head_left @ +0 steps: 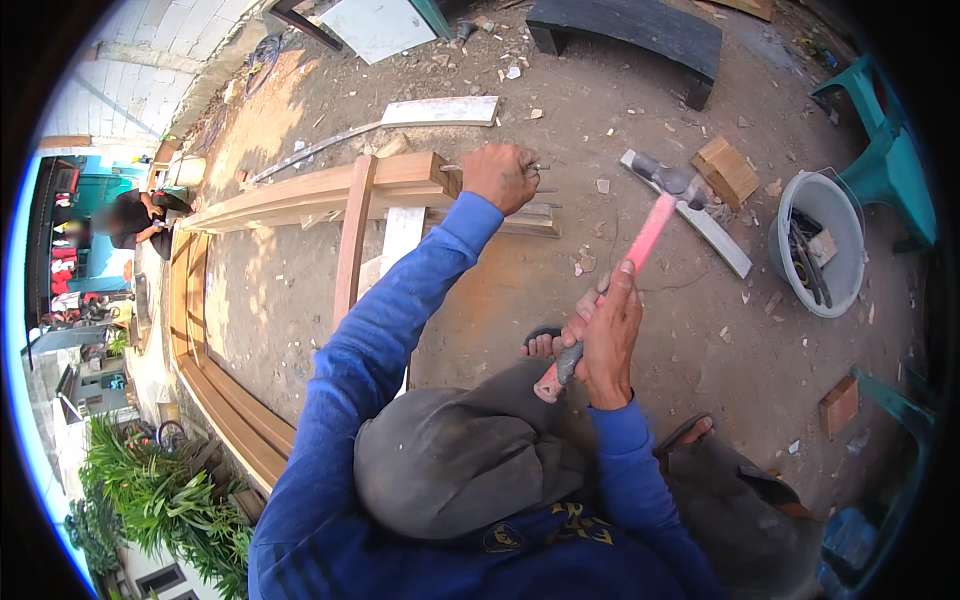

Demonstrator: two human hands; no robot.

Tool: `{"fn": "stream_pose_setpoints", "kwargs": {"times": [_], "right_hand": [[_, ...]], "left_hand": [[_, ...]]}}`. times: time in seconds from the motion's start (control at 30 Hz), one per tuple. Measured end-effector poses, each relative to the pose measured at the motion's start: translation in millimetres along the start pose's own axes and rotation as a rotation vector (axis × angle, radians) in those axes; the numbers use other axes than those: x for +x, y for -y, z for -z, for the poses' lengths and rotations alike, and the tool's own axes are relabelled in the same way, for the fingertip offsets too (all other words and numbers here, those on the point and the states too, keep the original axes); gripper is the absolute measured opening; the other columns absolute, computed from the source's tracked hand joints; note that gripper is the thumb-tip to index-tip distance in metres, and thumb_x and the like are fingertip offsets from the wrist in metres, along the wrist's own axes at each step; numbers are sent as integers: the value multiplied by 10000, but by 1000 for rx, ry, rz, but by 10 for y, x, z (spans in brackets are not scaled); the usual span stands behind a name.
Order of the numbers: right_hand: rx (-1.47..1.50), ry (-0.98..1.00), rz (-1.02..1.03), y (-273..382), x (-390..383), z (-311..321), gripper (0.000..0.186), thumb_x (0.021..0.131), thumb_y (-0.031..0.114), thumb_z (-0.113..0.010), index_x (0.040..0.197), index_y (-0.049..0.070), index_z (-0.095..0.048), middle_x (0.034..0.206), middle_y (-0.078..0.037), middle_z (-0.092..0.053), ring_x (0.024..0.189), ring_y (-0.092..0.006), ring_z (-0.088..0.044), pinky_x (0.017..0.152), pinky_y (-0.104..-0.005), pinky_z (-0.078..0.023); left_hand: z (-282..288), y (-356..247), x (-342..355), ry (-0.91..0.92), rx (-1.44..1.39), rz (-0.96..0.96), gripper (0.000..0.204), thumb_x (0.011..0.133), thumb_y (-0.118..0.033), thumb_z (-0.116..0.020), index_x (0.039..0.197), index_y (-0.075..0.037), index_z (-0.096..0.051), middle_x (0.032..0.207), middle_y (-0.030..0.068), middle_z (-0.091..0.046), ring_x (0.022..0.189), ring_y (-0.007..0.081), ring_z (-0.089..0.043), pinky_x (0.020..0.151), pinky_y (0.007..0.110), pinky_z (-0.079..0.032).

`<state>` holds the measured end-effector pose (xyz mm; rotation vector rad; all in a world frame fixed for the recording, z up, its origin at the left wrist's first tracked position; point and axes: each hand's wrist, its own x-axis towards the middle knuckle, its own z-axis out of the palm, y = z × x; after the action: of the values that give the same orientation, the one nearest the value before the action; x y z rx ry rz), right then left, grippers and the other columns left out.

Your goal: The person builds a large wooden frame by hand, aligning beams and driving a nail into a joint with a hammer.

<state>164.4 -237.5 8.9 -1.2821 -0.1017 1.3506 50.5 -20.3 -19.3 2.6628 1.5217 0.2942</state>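
My right hand [612, 345] grips a hammer [652, 225] by its red-pink handle, which has dark tape near the butt. The metal hammer head points away from me, raised over the ground. My left hand [500, 178] is closed in a fist around a thin metal rod [451, 168]. One end of that rod meets the end of a wooden beam [400, 176], and its other end sticks out past my fingers. A wooden crosspiece [354, 235] lies against the beam, left of my fist. Most of the rod is hidden by my fingers.
A grey bucket [845, 285] with tools stands at the right, by green plastic chairs [890, 160]. Near the hammer head lie a wood block [725, 172] and a pale board [720, 238]. A dark bench [625, 35] stands beyond. Another person [135, 215] sits at far left.
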Motion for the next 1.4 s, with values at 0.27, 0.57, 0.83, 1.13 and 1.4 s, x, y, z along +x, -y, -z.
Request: {"fn": "stream_pose_setpoints", "kwargs": {"times": [0.27,0.57,0.83,1.13,1.4], "right_hand": [[355,-402,378,933,62,319,421,1056,547,-397,887,162,-397,634,40,-331,501,-83,-321,444,-267,-322],[-125,113,-61,188,91,154,436,1079,491,-382,844,124,-386,569,47,-322,429,-83,-343,382,-274,-338],[135,-211,106,651,-3,205,419,1058,528,-395,916,134,-402,623,26,-342,486,-95,-355,449,-283,-349],[339,-405,269,446,5,122,449,1069,527,-362,900,111,-381,627,22,-319,485,-103,-336,442,-292,-336],[330,-422,437,1034,102,530,443,1063,532,-372,917,116,-401,610,29,-334,449,-97,-341,409,-287,-323]], "left_hand": [[6,92,-65,1,-34,22,107,750,-232,-662,788,-164,-734,738,182,-685,739,415,-681,669,523,-550],[64,59,0,78,-41,2,115,740,-214,-648,780,-129,-715,748,189,-671,731,417,-664,663,517,-542],[70,115,1,174,-8,61,121,750,-223,-655,800,-136,-724,775,198,-691,771,415,-686,698,510,-564],[9,161,1,63,-28,-93,97,773,-208,-662,797,-138,-725,768,198,-685,765,422,-680,687,524,-556],[54,157,-30,53,-20,-25,88,753,-154,-643,779,-93,-701,744,204,-660,736,437,-658,676,538,-541]]}}
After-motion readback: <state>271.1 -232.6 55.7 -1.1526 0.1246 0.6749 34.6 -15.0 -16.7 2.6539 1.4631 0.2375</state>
